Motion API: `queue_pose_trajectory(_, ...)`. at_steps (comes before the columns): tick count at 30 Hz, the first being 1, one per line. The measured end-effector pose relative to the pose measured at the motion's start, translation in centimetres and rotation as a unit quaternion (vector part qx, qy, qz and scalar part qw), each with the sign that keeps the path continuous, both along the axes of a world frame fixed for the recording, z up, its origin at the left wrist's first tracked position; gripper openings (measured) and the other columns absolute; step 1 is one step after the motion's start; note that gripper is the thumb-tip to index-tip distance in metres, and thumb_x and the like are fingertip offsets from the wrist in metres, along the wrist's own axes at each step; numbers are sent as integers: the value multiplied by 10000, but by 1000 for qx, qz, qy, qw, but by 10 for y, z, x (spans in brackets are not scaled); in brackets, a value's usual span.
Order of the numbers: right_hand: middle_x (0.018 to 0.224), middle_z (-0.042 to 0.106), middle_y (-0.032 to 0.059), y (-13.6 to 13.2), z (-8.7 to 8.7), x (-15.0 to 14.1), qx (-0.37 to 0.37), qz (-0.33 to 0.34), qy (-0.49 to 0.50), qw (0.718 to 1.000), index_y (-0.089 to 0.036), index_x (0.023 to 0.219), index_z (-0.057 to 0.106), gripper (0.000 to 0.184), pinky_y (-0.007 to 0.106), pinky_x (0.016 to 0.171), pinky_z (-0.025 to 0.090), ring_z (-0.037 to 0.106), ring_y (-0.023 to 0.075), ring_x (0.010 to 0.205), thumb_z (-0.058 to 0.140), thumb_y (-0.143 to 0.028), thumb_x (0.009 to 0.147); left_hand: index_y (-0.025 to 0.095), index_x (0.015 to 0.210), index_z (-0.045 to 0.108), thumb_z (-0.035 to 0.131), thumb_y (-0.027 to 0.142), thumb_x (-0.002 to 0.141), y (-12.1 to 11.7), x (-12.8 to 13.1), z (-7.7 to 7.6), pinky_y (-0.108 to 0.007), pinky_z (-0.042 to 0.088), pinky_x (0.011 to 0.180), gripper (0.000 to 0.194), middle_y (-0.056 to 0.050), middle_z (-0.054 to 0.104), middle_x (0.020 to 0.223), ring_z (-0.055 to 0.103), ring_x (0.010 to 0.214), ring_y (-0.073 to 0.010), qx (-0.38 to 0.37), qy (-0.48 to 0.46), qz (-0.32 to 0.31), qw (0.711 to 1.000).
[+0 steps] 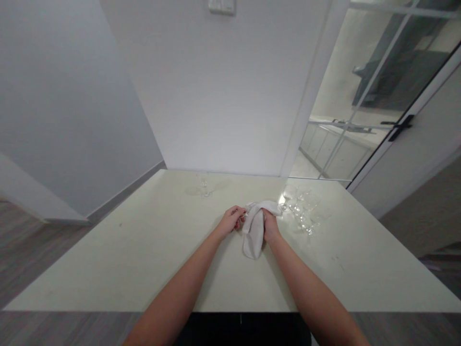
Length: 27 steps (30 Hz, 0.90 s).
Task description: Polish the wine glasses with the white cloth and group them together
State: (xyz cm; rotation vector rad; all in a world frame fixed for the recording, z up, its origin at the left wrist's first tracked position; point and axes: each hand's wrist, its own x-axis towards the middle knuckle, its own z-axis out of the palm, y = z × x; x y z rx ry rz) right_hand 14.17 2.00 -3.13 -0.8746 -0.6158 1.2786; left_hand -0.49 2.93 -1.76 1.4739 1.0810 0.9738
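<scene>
Above the middle of the table, my left hand (233,219) is closed, its fingers pinching the clear base or stem of a glass (244,216). Most of that glass is hidden by a white cloth (254,235), which hangs down in front. My right hand (269,226) grips the cloth from the right side, with its fingers partly covered by the folds. Just right of it stand several clear stemmed glasses (304,211) in a close group. A single stemmed glass (204,185) stands upright near the table's back edge, to the left.
The pale table (108,259) reaches back to a white wall (223,105). On the right is a glass-paned door (345,96) with a black handle (400,127). The clustered glasses are close to my right forearm.
</scene>
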Motion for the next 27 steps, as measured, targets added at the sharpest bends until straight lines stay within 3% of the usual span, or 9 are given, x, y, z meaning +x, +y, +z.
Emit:
queue_pose_trajectory(2,787,701,-10,-1,2,-2,-2,-31,14,999,-198,837,624,266,296,707,532,651,181,727,704,-331,622,172,902,525,509,519,819,1,0,-2,-188,306,420,357,12,556,714,439,454,-65,26,-11,38,999)
queue_pose_trajectory(5,766,697,-20,-1,4,-2,-29,-72,35,996,-199,825,628,263,286,693,522,645,178,730,707,-354,627,192,993,515,607,446,773,-2,-1,0,-201,407,546,348,-15,582,880,527,634,-92,173,30,83,981)
queue_pose_trajectory(8,737,694,-14,1,3,0,-50,-85,36,995,-198,811,628,275,292,655,521,639,180,697,701,-393,633,202,983,559,593,378,796,-8,-3,5,-244,444,691,258,-36,588,934,544,759,-124,293,130,40,947)
queue_pose_trajectory(10,733,693,-11,1,3,1,-43,-87,17,995,-195,801,634,258,284,643,519,635,174,680,716,-358,618,202,955,581,560,354,819,-11,-3,7,-259,441,714,205,-35,593,912,540,739,-126,311,161,8,937)
queue_pose_trajectory(13,759,704,4,-1,2,-1,-23,-56,-19,998,-186,811,652,241,293,662,521,637,177,684,717,-327,627,194,893,585,538,382,826,-9,0,4,-245,427,635,204,-9,585,791,525,650,-115,250,129,-10,960)
queue_pose_trajectory(16,814,715,23,-3,-1,-2,-6,-21,-44,999,-178,834,664,269,322,723,523,642,189,730,735,-313,612,183,759,538,498,471,816,-2,3,1,-220,363,487,296,33,487,588,468,501,-100,92,23,-2,995)
queue_pose_trajectory(20,905,718,21,-4,-8,-1,59,-33,-112,991,-189,860,668,315,331,881,476,629,194,912,760,-267,569,178,739,514,432,593,786,7,-4,4,-191,186,363,425,39,470,523,382,359,-72,-120,-98,9,988)
queue_pose_trajectory(23,954,715,28,-4,-8,-1,56,-42,-128,989,-194,894,672,297,330,924,451,608,196,995,690,-377,661,184,783,523,408,652,772,11,-15,9,-184,102,353,482,24,523,524,371,329,-65,-162,-147,36,975)
queue_pose_trajectory(27,906,716,28,-8,3,-1,37,45,-86,995,-197,940,680,357,322,843,484,638,205,902,581,-479,745,184,772,525,408,659,775,14,-25,12,-185,113,346,489,20,536,488,363,318,-65,-138,-162,69,975)
